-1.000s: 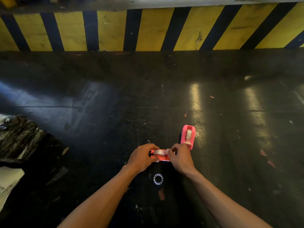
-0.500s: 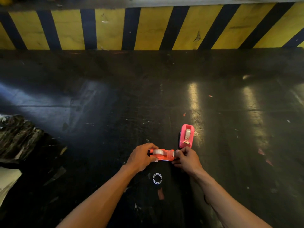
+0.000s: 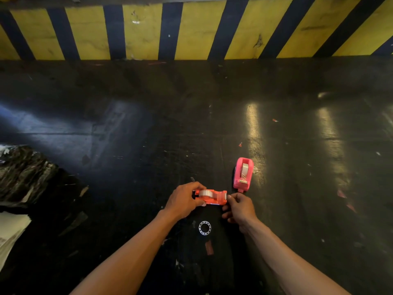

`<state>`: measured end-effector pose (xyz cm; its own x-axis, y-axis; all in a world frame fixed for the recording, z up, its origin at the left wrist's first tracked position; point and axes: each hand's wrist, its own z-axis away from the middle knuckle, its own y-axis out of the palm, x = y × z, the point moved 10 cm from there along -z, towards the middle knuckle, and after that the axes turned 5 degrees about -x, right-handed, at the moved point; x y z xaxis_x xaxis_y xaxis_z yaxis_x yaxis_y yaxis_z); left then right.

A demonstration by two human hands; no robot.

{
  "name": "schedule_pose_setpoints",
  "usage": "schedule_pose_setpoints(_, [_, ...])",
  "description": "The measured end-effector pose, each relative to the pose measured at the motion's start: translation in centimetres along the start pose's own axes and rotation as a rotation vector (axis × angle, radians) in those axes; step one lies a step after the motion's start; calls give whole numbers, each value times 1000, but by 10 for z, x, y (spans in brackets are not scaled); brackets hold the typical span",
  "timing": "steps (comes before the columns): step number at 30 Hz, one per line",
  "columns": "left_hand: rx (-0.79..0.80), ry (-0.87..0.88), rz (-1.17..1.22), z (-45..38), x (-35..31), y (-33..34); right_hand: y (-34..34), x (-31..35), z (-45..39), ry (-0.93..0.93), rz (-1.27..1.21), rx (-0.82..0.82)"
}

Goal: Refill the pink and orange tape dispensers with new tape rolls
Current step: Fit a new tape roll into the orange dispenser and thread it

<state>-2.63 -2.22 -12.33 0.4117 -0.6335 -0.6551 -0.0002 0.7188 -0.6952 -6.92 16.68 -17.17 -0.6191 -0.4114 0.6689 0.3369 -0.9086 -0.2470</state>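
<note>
My left hand (image 3: 182,201) grips the orange tape dispenser (image 3: 213,197) from its left end, with a clear tape roll (image 3: 205,193) seated in it. My right hand (image 3: 239,208) sits at the dispenser's right end, fingertips pinched by the cutter blade, likely on the tape end. The pink tape dispenser (image 3: 243,174) stands on the dark floor just beyond my right hand, with a roll in it and its cutter toward me. A white ring-shaped empty tape core (image 3: 204,228) lies on the floor below the orange dispenser, between my forearms.
A yellow and black striped kerb (image 3: 191,30) runs across the far edge. Crumpled black plastic (image 3: 23,173) and white paper (image 3: 10,233) lie at the left. Small red scraps (image 3: 209,248) dot the dark floor.
My right hand slid from over the orange dispenser to its right end and drew a little rightward. The left hand kept its grip. The pink dispenser stayed put.
</note>
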Motion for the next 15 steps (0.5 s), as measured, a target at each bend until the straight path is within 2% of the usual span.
schedule_pose_setpoints(7, [-1,-3,-2,-2,3,2,1,-8,9,2,-84,-154])
schedule_pose_setpoints(11, [6,5,-2,-2,3,4,0,-3,7,1,51,-82])
schedule_pose_setpoints(13, [12,16,-9,-1,3,5,-5,4,8,-81,148,-68])
schedule_pose_setpoints(15, [39,33,-25,2,6,6,-14,21,17,-288,222,-136])
